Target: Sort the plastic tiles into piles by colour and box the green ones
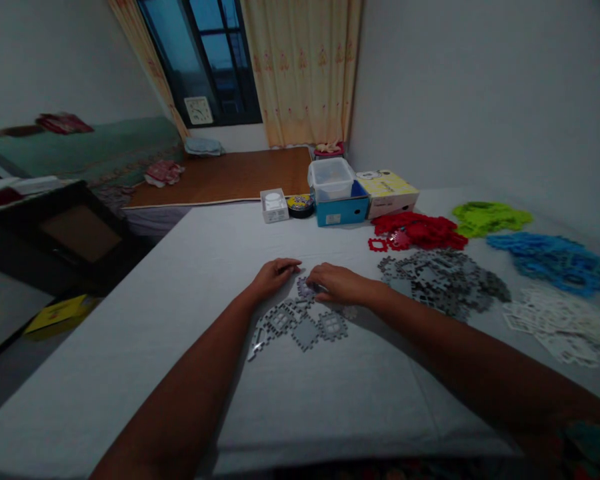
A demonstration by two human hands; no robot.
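Note:
Flat grey interlocking tiles [306, 332] with notched edges lie joined in a cluster on the white cloth. Some are solid, others have a window-like grid. At the cluster's far end, my right hand [337, 283] has its fingers bent down onto a grey notched tile [305, 288], partly covering it. My left hand [275, 277] rests just left of that tile, fingers loosely curved with a gap at the thumb, and nothing visible in it. A small pale piece [350, 312] lies below my right wrist.
To the right are piles of grey pieces [435, 280], red pieces [420, 230], lime pieces [490, 217], blue pieces [560, 260] and white pieces [565, 323]. At the back stand a blue box [343, 212], a clear tub [331, 177], a yellow box [390, 190], a white box [274, 207] and a round black tin [301, 207].

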